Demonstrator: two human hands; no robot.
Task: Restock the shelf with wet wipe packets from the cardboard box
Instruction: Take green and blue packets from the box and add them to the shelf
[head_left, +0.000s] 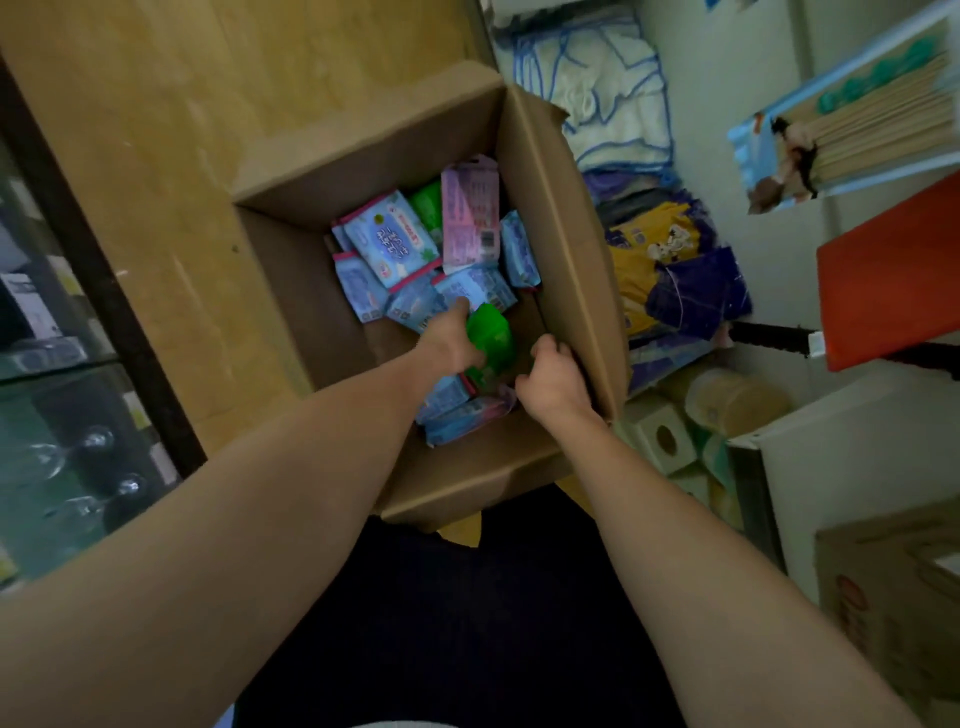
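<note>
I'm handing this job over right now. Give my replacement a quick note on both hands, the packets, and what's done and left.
Left hand is inside the cardboard box, gripping a green packet.
Right hand is curled in the box by its right wall; what it holds is unclear.
Blue packets and a pink packet lie loose in the box.
Done: none seen shelved.
Left: lift packets out and shelve them.

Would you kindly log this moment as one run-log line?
stage: picking from box | left hand: holds green packet | right hand: fingers curled inside box, hold unclear | shelf: not yet restocked
</note>
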